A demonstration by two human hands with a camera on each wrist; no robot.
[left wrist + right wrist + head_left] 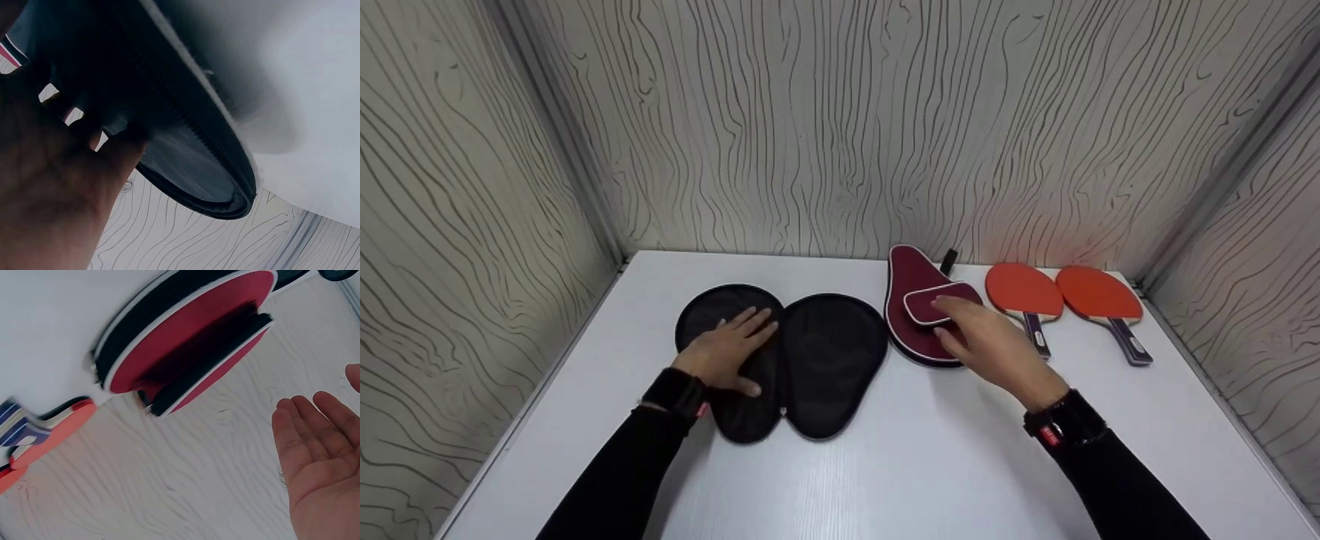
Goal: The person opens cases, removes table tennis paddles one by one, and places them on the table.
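Hands | left hand (727, 349) is being pressed flat on open black case (825, 360), mid-worktop (930, 450) | right hand (986, 341), fingers relaxed, empty, is being hovered over maroon case (911, 281) | black case best kept pinned.

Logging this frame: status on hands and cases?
Left hand flat on the open black case. Right hand open, over the maroon case, holding nothing. Two red paddles beside it, nothing in the way.

Your head camera looks down over the white table (930, 465); both wrist cameras sit close, inverted, sharing its zippered racket cases.
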